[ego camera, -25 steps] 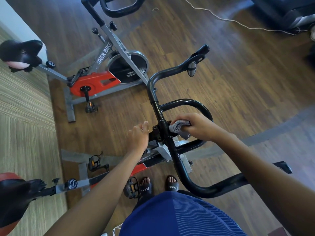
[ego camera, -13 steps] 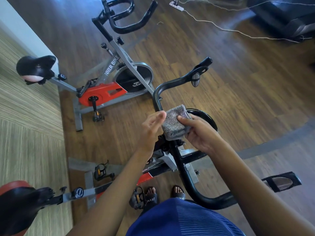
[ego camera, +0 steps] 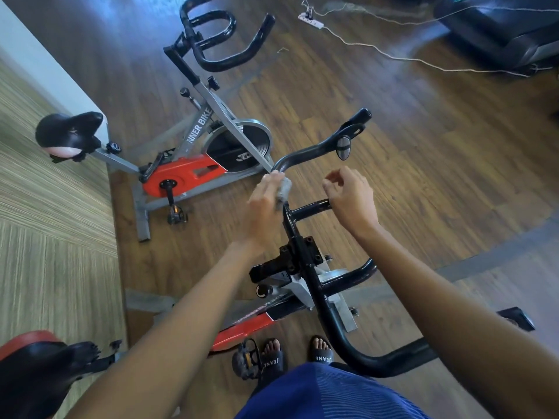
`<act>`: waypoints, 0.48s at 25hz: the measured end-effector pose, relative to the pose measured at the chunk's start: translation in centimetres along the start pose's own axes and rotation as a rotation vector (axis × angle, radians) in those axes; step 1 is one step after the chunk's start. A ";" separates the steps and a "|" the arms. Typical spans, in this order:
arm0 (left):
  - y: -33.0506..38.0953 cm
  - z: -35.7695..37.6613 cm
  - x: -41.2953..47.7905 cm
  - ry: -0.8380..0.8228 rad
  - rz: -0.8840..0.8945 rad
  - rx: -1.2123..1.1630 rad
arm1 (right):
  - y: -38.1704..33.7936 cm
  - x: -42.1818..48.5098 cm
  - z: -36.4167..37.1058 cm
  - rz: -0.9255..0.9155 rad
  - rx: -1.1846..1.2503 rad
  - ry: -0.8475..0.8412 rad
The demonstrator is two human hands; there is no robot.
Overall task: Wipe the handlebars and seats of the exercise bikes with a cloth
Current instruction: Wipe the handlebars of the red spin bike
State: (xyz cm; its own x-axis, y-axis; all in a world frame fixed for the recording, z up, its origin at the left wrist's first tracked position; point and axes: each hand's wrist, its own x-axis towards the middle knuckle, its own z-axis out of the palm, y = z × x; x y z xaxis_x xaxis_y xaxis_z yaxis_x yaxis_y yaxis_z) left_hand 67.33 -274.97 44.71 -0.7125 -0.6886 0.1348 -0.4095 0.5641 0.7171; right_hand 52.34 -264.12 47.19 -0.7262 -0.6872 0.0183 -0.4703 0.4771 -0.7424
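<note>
My left hand (ego camera: 266, 204) holds the folded grey cloth (ego camera: 282, 189) against the far left bend of the near bike's black handlebar (ego camera: 311, 152). Fingers lie over the cloth, which is partly hidden by them. My right hand (ego camera: 351, 198) hovers just above the handlebar's inner loop (ego camera: 308, 211), fingers loosely curled, holding nothing. The near bike's black and red seat (ego camera: 36, 373) is at the bottom left. A second bike stands farther away with its black seat (ego camera: 68, 134) and black handlebars (ego camera: 223, 40).
The second bike's red and grey frame (ego camera: 187, 173) stands left of centre on the wooden floor. A white power strip (ego camera: 310, 21) and cable lie at the top. A dark machine (ego camera: 499, 28) fills the top right. My sandalled feet (ego camera: 298, 356) stand beside a pedal (ego camera: 245, 358).
The cloth has passed from my right hand to my left. My left hand has moved up the bar with it, and my right hand has let go and drifted right.
</note>
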 end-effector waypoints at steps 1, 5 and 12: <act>0.1 0.8 0.4 -0.161 -0.019 0.103 | 0.5 1.1 0.3 -0.010 -0.108 -0.036; 1.0 3.8 -0.9 -0.350 -0.179 0.254 | 1.8 3.3 1.7 0.002 -0.390 -0.202; 0.7 4.6 -1.7 -0.323 -0.255 0.305 | 2.8 3.2 3.4 -0.108 -0.699 -0.364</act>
State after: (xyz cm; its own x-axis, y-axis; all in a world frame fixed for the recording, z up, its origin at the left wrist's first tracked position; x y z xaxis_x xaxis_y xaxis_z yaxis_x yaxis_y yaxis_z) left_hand 65.61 -271.27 41.84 -0.6881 -0.6731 -0.2712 -0.7067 0.5366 0.4611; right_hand 50.36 -266.82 42.87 -0.5060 -0.8276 -0.2430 -0.8221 0.5480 -0.1543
